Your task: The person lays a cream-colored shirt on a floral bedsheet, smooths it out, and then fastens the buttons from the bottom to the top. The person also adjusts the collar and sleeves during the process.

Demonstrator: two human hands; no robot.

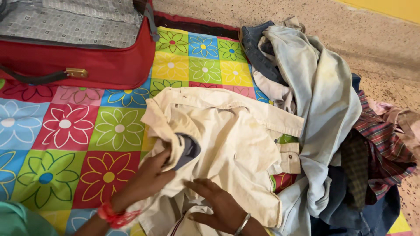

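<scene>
Cream shirt [227, 140] under both hands' grip

suitcase [78, 61]: red, lid open, grey patterned lining, brass lock on the front wall, top left on the mat
mat [65, 126]: bright squares with flower prints, spread on the floor
floor [350, 35]: speckled stone, yellow strip at top right edge
clothes pile [332, 131]: right side, partly on the mat
pile contents: pale blue garment [323, 96] draped on top, dark denim [258, 48] behind it, red plaid shirt [380, 135] at far right
</scene>
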